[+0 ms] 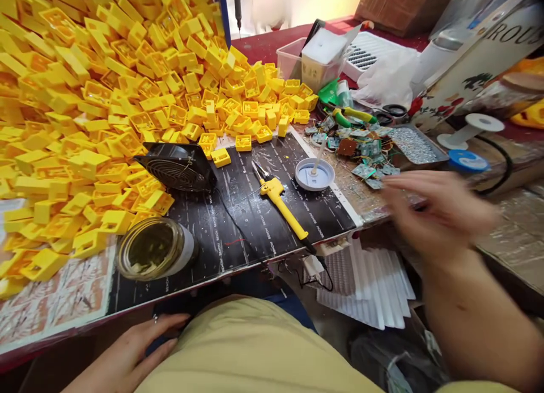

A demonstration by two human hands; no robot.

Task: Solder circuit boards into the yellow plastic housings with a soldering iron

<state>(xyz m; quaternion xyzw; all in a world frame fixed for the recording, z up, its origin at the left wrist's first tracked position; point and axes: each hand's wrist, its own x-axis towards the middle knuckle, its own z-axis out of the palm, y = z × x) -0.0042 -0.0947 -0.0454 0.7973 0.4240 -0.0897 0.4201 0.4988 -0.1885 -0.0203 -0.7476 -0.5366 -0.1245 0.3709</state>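
My left hand point(136, 347) rests low by my lap, below the table edge, its fingers stretched out and holding nothing; a ring is on one finger. My right hand point(437, 211) hangs in the air at the right, smeared by motion, near a pile of small circuit boards point(369, 146) with wires. Whether anything is in its curled fingers does not show. A yellow soldering iron point(280, 203) lies on the black mat point(250, 234). Beside it stands a white round lid point(314, 180) with a stick in it.
Many yellow plastic housings point(140, 87) are heaped at the left and back. A black fan point(178, 166) and a glass jar point(155, 248) of liquid stand at the mat's left. Green-handled pliers point(352, 115), a metal tray point(416, 146) and a white spool point(470, 129) lie at the right.
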